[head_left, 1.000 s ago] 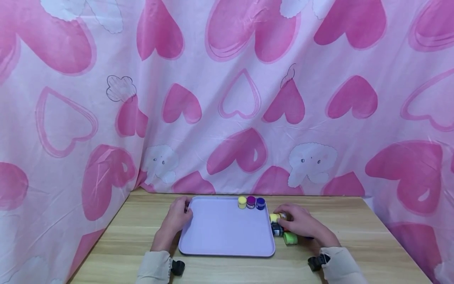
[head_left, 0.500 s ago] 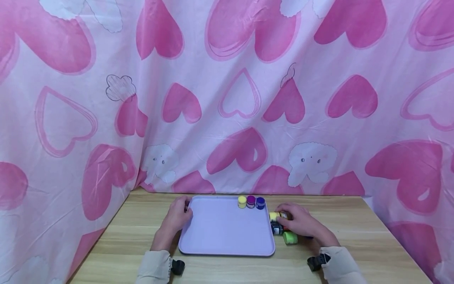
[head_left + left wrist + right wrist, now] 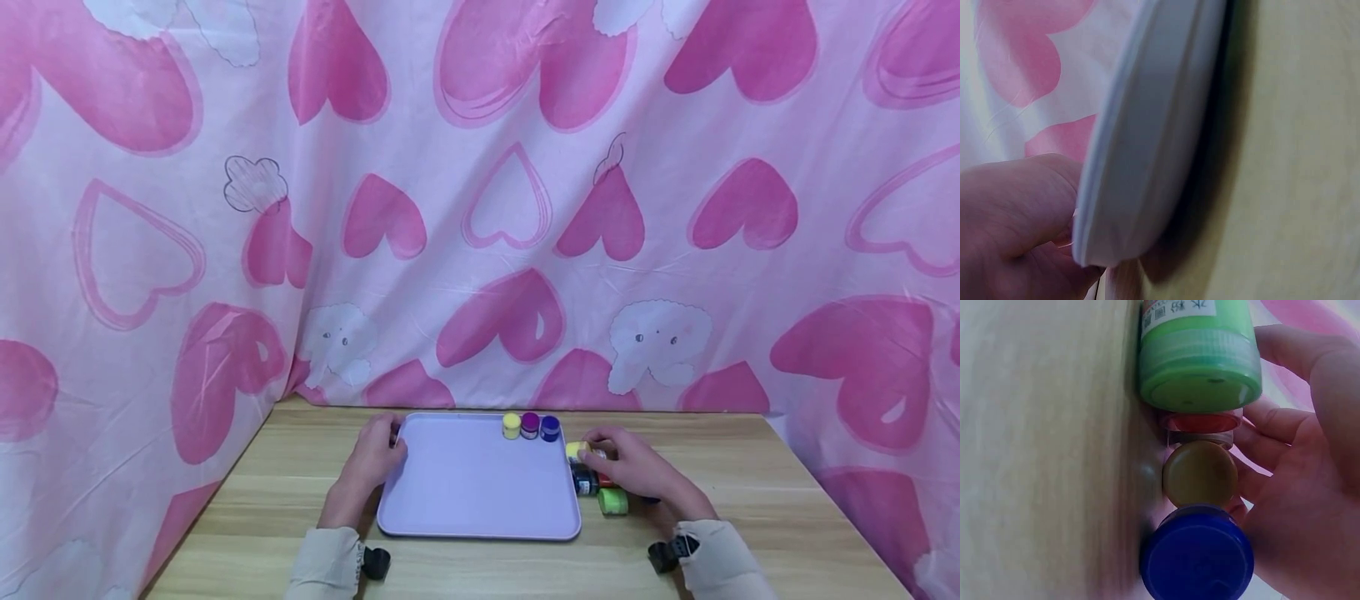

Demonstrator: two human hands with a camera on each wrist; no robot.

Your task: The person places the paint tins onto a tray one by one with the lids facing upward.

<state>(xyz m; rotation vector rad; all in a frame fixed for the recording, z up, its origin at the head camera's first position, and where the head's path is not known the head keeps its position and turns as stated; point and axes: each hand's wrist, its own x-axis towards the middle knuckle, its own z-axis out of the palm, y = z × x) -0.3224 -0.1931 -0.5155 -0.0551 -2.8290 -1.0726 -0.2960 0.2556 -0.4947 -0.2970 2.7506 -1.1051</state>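
Narrowed, the grip of the right hand [image 3: 633, 462] pinches a small yellow plastic jar [image 3: 577, 452] just off the right rim of a lavender rectangular tray [image 3: 465, 483]; fingers partly cover the jar, so which way it points cannot be told.

Nearest on the wood-grain surface [image 3: 510, 575], a light green plastic jar [image 3: 612, 502] lies on its side, long axis roughly left to right. Past it, a black jar [image 3: 585, 480] sits close by the tray's rim, crowding a partly hidden red jar [image 3: 606, 481]. Seen from the right wrist, a brown round lid [image 3: 1200, 474] and a dark blue lid [image 3: 1199, 559] show beside the palm.

Flat, long side running left to right, the tray has its left rim held by the left hand [image 3: 372, 454]. Its floor gives broad room up to three upright jars, yellow [image 3: 512, 426], purple [image 3: 530, 426] and blue [image 3: 550, 428], lined along the far-right corner.

Behind, the surface's far edge meets a pink heart-print curtain [image 3: 480, 317].
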